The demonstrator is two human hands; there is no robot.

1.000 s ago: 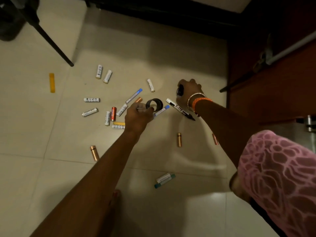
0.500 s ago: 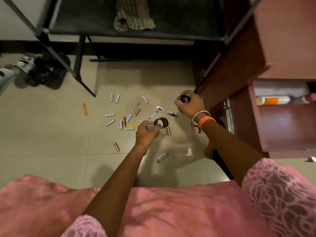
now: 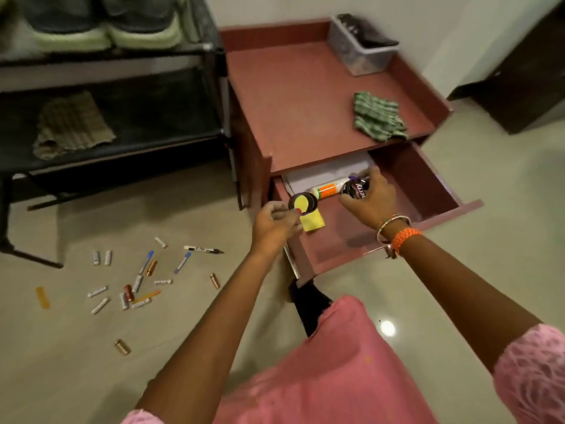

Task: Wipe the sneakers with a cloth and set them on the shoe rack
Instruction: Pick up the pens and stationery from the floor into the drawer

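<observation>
Partly hidden white lettering, seemingly "erry", on the dark round tin (image 3: 356, 188); marker (image 3: 202, 249) print illegible.

The open drawer (image 3: 428, 191) is crowded at its back left: a white and orange bottle (image 3: 330, 188) lies against white paper (image 3: 324, 172), with a yellow pad (image 3: 313, 223) just in front. Both hands work above that corner, the left hand (image 3: 275, 224) pinching a black roll (image 3: 302, 203) and the right hand (image 3: 371, 197) gripping a dark tin (image 3: 356, 188). The drawer's right half and front floor lie bare. On the cabinet top (image 3: 290, 96), a green cloth (image 3: 379, 119) and a clear bin (image 3: 362, 45) occupy the right side. Batteries and 3 or so pens (image 3: 137, 280) litter the floor on the left.
</observation>
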